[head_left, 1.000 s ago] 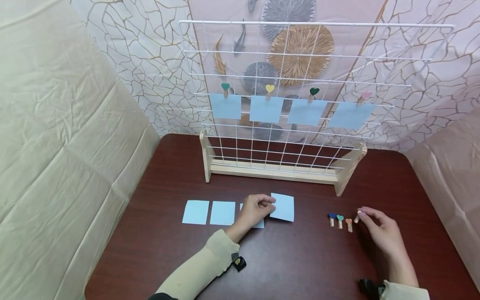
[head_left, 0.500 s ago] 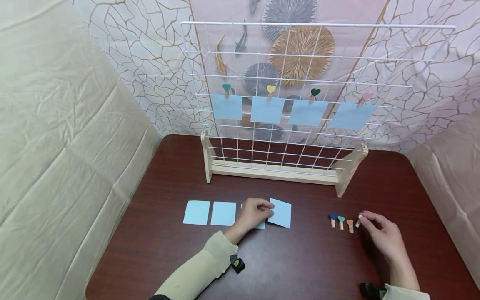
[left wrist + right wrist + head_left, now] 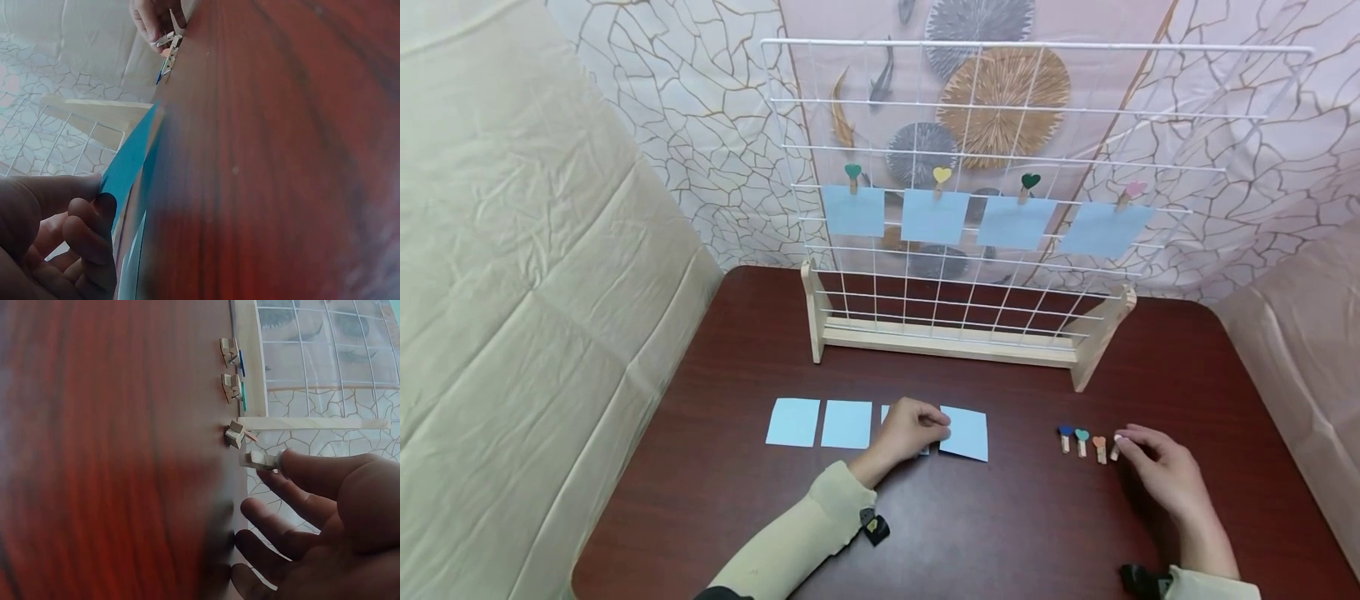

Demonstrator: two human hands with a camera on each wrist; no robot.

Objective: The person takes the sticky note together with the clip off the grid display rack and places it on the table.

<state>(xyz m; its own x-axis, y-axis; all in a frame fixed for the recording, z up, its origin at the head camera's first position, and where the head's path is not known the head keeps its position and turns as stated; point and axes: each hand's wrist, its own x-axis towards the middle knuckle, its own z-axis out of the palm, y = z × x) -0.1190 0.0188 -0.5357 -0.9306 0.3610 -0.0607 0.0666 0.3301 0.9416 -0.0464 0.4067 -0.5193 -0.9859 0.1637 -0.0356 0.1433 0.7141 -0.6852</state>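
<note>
My left hand (image 3: 907, 433) pinches a light blue paper square (image 3: 967, 433) at its left edge. In the left wrist view the paper (image 3: 130, 164) slants up from the tabletop between thumb and forefinger. Two more squares, the outer one (image 3: 793, 422) and its neighbour (image 3: 847, 424), lie to the left; a further one is mostly hidden under that hand. On the right, my right hand (image 3: 1167, 473) pinches a small wooden clothespin (image 3: 261, 460) with a whitish top. Beside it lie clothespins with a blue heart (image 3: 1065, 439), a teal heart (image 3: 1082, 442) and an orange heart (image 3: 1100, 449).
Behind the papers stands a white wire grid (image 3: 966, 297) on a wooden base (image 3: 947, 344). Several blue squares hang on it from heart clothespins, among them a yellow-heart clothespin (image 3: 940, 179). The dark red table (image 3: 1000, 525) has fabric walls around it.
My left hand has brought the paper square lower and nearer to me, tilting it on the way. The right hand has shifted slightly nearer with its clothespin.
</note>
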